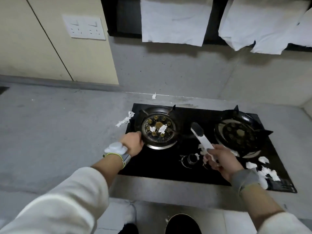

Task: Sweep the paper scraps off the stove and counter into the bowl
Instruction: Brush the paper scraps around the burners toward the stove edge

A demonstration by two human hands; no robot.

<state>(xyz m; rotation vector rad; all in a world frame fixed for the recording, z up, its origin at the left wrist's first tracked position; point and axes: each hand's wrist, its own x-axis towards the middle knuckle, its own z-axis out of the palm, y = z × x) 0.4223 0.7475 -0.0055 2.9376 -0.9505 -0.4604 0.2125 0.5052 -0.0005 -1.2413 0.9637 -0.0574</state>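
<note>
White torn paper scraps (pixel 160 128) lie inside the round metal left burner (pixel 158 128); left hand (pixel 133 143) grips its rim, right hand (pixel 222 159) clasps a flat grey-white scraper (pixel 201 138).

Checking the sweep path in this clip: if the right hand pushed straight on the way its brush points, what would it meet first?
Probably nothing at once: the right hand aims the brush up and left over bare glass of the stove. Next in line look to be the left burner and its paper scraps; depth is unclear.
</note>
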